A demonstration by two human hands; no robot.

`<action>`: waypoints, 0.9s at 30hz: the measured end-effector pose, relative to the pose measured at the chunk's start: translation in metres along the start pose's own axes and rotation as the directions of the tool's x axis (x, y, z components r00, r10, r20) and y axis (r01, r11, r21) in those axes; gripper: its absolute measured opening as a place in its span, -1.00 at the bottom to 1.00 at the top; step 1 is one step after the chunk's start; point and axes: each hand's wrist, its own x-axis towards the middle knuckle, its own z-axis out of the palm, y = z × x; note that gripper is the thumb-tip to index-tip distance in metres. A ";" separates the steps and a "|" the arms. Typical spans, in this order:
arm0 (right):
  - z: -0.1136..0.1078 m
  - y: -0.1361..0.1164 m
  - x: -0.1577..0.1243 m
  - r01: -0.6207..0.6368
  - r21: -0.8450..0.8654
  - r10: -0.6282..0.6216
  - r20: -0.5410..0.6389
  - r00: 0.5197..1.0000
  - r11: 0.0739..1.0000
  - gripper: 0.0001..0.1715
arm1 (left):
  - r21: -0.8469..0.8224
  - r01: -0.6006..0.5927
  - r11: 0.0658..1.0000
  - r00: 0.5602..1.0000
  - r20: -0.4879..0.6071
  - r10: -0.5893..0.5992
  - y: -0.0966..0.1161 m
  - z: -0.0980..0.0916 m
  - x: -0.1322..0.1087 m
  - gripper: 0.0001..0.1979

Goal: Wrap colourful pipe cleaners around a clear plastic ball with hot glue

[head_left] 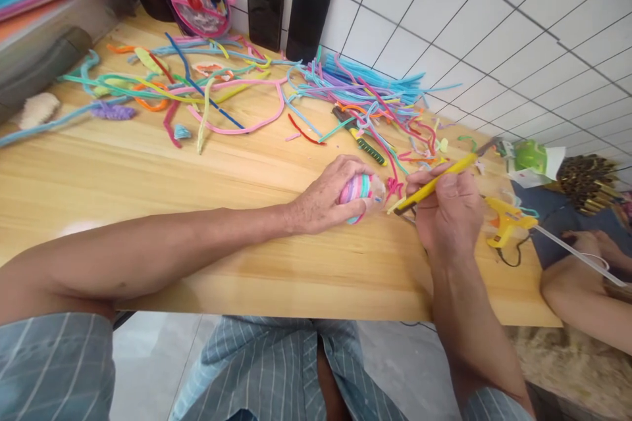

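Note:
My left hand is closed around a small rounded piece wrapped in pink, purple and turquoise pipe-cleaner stripes. Its right end looks clear, like plastic. My right hand grips a slim yellow tool with a black end, slanted so that this end points down-left toward the striped piece. What kind of tool it is, I cannot make out. Between the hands lies a tangled pink pipe cleaner. A yellow hot glue gun lies on the table just right of my right hand.
A heap of pipe cleaners lies by the tiled wall, more loose ones to its left. A dark tool with a green-and-yellow handle rests before it. Two phones and a decorated animal-face piece stand behind. Another person's arm is at right.

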 end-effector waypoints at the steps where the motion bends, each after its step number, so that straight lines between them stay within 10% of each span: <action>1: 0.002 -0.002 0.000 0.038 0.007 -0.038 -0.007 0.999 0.999 -0.60 | -0.001 -0.007 1.000 1.000 -0.003 0.007 0.000 0.000 0.000 -0.58; 17: 0.031 -0.015 -0.015 0.260 -0.173 -0.250 0.079 0.965 0.950 -0.78 | -0.006 -0.014 1.000 1.000 -0.011 0.014 0.001 0.003 0.002 -0.59; 27: 0.016 -0.019 -0.027 0.532 -0.445 -0.540 0.121 0.833 0.720 -0.88 | 0.029 0.029 0.999 0.999 -0.027 -0.029 0.011 0.012 0.005 -0.60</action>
